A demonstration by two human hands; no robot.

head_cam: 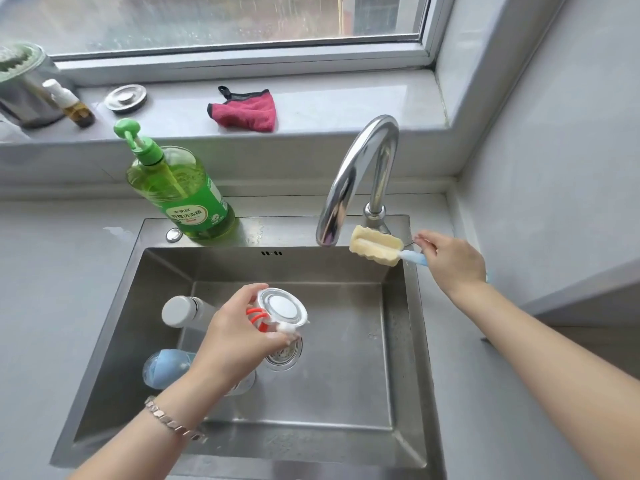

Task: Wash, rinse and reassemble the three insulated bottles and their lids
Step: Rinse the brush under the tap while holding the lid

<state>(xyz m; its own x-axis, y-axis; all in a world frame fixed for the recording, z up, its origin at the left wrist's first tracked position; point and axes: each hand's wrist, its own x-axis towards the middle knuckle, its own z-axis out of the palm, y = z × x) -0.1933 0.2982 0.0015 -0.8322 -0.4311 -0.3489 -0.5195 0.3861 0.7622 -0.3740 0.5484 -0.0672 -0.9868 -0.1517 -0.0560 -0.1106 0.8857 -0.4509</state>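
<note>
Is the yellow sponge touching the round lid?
Apart. The head view shows the sponge in the right hand beside the tap, the lid in the left hand lower down, sink wall between.

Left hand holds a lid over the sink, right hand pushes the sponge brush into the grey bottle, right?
Not quite: in the head view the right hand holds the sponge brush up beside the faucet, outside the grey bottle. The left hand does hold a lid over the sink.
</note>
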